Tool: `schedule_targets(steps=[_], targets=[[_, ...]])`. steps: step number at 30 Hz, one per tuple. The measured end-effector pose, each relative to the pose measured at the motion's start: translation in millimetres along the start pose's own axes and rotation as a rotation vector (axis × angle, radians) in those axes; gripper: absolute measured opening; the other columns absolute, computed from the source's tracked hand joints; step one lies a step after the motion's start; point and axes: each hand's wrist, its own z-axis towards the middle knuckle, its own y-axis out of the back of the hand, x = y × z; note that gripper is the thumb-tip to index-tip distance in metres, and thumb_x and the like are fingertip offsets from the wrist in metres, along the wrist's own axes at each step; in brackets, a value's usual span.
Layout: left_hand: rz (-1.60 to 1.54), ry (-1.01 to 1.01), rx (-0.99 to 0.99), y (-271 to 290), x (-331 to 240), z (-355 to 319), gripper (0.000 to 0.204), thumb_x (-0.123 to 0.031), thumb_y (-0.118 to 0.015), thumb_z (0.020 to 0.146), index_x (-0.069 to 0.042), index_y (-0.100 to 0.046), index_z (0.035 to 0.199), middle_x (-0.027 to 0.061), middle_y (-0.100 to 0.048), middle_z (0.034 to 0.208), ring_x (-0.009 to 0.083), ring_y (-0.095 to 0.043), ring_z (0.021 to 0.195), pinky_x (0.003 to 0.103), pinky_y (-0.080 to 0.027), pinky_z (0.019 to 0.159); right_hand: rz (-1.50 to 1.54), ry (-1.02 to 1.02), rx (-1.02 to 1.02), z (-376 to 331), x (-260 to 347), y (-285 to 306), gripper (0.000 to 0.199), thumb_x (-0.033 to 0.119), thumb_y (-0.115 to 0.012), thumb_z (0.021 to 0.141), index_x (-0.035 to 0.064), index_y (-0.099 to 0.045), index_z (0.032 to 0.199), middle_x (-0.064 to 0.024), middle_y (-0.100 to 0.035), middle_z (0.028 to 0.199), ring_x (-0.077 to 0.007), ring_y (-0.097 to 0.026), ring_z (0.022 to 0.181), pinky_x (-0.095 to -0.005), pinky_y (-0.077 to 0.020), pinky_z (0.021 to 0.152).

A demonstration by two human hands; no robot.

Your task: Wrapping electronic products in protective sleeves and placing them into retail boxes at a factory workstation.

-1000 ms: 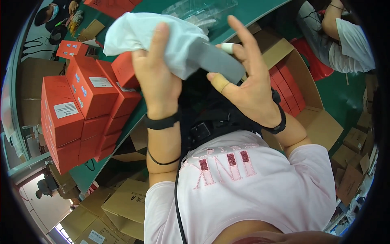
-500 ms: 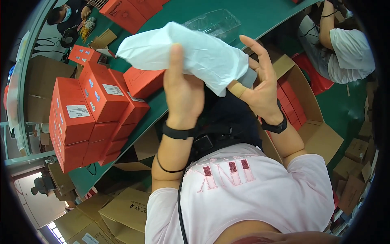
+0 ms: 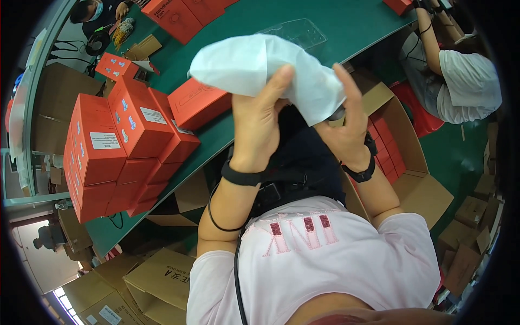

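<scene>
A white, soft pouch (image 3: 238, 64) with something bulky inside is held up before me, above the near edge of the green table. My left hand (image 3: 257, 127) grips it from below, thumb laid across its near side. At the pouch's right end, my right hand (image 3: 346, 127) has its fingers round the mouth. A small dark grey end (image 3: 337, 114) of the thing inside peeks out there; the rest is covered. Behind the pouch lies a clear plastic tray (image 3: 303, 33). An orange-red box (image 3: 197, 103) lies just left of my left hand.
Orange-red boxes (image 3: 103, 157) are stacked at the left of the green table (image 3: 227, 27). Right of me stands an open carton (image 3: 420, 189) holding several red boxes. A co-worker in a white shirt (image 3: 468, 81) sits at the right. Another person (image 3: 100, 13) is at the far left. Cartons (image 3: 162, 279) stand lower left.
The pouch has shifted right and turned a little in my hands. My right fingers have closed in on its mouth, and less of the grey end shows. My left hand has moved right with it.
</scene>
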Motion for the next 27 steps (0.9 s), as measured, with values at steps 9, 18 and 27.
schedule_targets(steps=[9,18,27], targets=[[-0.081,0.073,0.111,-20.9,19.5,-14.7,0.066,-0.011,-0.073,0.089,-0.002,-0.038,0.144,0.0091,-0.054,0.135,0.0198,-0.052,0.128,0.036,-0.041,0.108,0.272,-0.191,-0.244,12.6,-4.3,-9.8,0.084,0.007,-0.086,0.078,-0.0008,-0.041,0.149,-0.0123,-0.052,0.144,-0.0201,-0.057,0.125,-0.0329,-0.0477,0.102],[-0.195,0.16,0.054,-28.1,26.6,-9.2,0.043,-0.027,-0.068,0.099,-0.003,-0.056,0.133,0.0044,-0.064,0.124,0.0153,-0.061,0.115,0.033,-0.045,0.102,0.261,-0.135,-0.103,10.7,6.6,-7.0,0.093,0.007,-0.084,0.082,0.0004,-0.028,0.156,-0.0126,-0.051,0.145,-0.0179,-0.06,0.118,-0.03,-0.0472,0.101],[-0.298,0.025,-0.044,1.7,5.2,11.7,0.039,-0.035,-0.056,0.106,-0.009,-0.053,0.135,0.0072,-0.06,0.134,0.0251,-0.057,0.126,0.048,-0.046,0.107,0.108,-0.173,-0.309,-0.6,1.2,62.6,0.073,0.02,-0.067,0.096,-0.0011,-0.03,0.155,-0.0225,-0.025,0.163,-0.0377,-0.059,0.127,-0.0422,-0.0544,0.096]])
